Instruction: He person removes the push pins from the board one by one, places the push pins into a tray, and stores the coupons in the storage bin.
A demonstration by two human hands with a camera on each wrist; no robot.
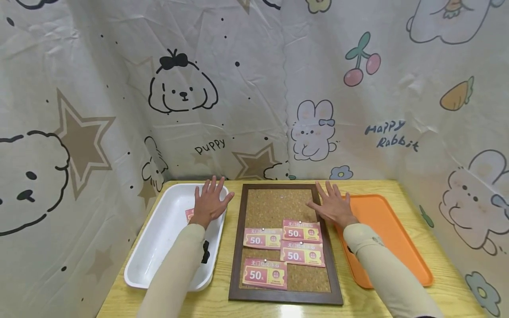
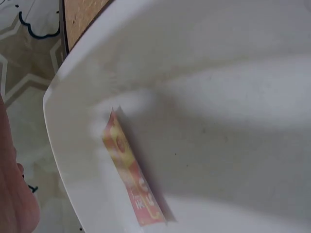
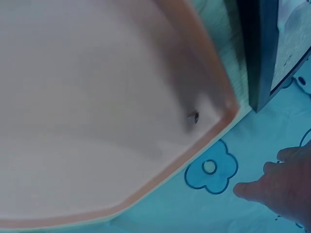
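My left hand (image 1: 209, 204) hovers with spread fingers over the far end of a white tray (image 1: 159, 243) and holds nothing. Beneath it a pink and yellow paper coupon (image 2: 127, 165) lies at the tray's end, partly hidden by the hand in the head view. My right hand (image 1: 334, 205), fingers also spread, is between the corkboard (image 1: 274, 205) and an orange tray (image 1: 374, 221). It grips nothing. One small pin (image 3: 193, 117) lies in the orange tray's corner in the right wrist view. Several 50 coupons (image 1: 264, 274) are pinned to the lower part of the dark-framed board.
The trays and board stand side by side on a wooden table (image 1: 212, 304). A white cartoon-printed curtain (image 1: 254, 88) surrounds the table at the back and both sides.
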